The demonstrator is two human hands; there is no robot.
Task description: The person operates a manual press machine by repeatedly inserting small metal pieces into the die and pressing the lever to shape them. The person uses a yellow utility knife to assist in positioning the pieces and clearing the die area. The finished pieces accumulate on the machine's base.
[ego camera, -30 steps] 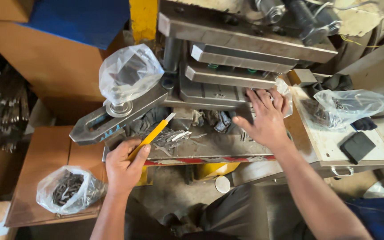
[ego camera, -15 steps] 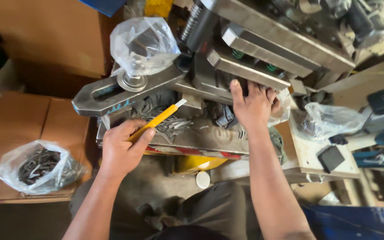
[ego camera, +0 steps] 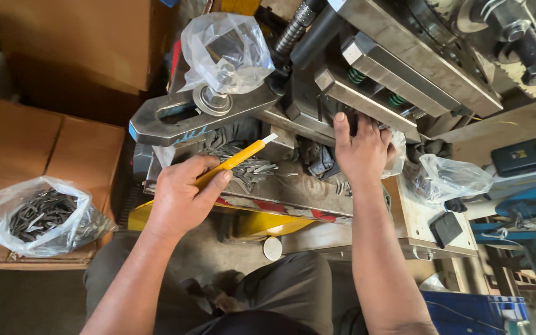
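- Left of the frame's centre, the left hand (ego camera: 181, 195) is closed around a yellow stick (ego camera: 234, 161), thumb on top and fingers curled beneath.
- The stick is long, thin and flat-sided, bright yellow with a short pale tip (ego camera: 270, 138).
- Its long axis runs on a slant from lower left to upper right; the pale tip points to the upper right, toward the press (ego camera: 404, 68), and the butt end is hidden in the fist.
- The tip hangs just above a heap of small grey metal clips (ego camera: 246, 164) lying on the worn steel plate (ego camera: 293, 186) at mid-frame; whether it touches them cannot be told.
- Right of centre, the right hand (ego camera: 361, 152) lies flat, fingers spread and reaching under the lower bar of the press; its fingertips are hidden there, so whether they grip anything cannot be told.
- At upper centre a clear bag (ego camera: 227, 53) sits over a bolt on a heavy slotted steel arm (ego camera: 187, 118).
- At lower left another clear bag of clips (ego camera: 35, 214) rests on a cardboard box (ego camera: 13, 139).
- At right a third, crumpled bag (ego camera: 451, 180) lies on a pale bench (ego camera: 426, 229), near a small black block (ego camera: 446, 227).
- At the bottom centre the person's grey trousers (ego camera: 280, 291) show between the forearms.
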